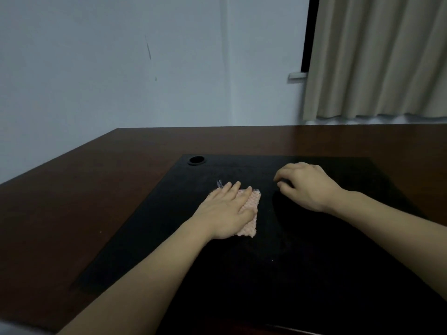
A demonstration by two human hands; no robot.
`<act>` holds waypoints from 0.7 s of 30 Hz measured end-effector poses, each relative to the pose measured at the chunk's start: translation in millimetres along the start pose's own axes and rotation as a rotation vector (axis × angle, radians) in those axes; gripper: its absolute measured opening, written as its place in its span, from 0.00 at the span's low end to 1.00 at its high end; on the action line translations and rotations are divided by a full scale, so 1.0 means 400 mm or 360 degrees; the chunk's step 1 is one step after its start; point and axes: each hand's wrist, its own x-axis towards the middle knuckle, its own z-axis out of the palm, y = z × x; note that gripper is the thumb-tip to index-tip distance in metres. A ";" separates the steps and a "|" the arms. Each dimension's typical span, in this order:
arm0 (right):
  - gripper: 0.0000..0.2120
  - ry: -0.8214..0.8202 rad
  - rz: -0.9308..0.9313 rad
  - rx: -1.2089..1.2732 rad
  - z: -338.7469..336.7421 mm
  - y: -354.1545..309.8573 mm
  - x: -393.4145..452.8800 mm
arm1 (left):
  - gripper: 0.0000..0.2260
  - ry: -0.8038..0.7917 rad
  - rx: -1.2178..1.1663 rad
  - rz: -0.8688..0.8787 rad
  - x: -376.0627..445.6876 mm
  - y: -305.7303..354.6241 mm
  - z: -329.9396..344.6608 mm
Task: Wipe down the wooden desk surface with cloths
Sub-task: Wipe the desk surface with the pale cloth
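— Pressing down now: the left hand [226, 209] lies flat, fingers straight, on the pink cloth [249, 213], which sits on the black mat [242, 274] in the middle of the counter [72, 201].

— And the right hand [306, 186]?

— Fingers curled, grip narrow, bunched over something dark just beside the pink one. It could be a dark cloth [284, 204], but against that mat I can't tell for sure.

— So where are we in the job?

— Wiping, I'd say, with both hands working the mat area. The brown wood to the left and along the far edge looks like ground not yet covered, though that's a guess.

— Next move?

— Sweeping outward, I reckon, keeping the palm flat so the cloth doesn't ruck up, and steering round the round hole [196, 160] at the mat's far left corner.

— The room?

— Dim. A pale wall [145, 68] behind, a beige curtain [377, 56] hanging on the right.
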 end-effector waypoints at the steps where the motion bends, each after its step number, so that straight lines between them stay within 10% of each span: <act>1: 0.14 -0.0002 0.0023 0.0001 -0.010 0.006 -0.013 | 0.28 0.0005 -0.0015 0.0006 0.007 0.032 0.002; 21: 0.14 -0.0217 0.0256 0.0225 -0.002 -0.076 0.005 | 0.21 0.0253 -0.0290 -0.0126 -0.002 -0.090 -0.055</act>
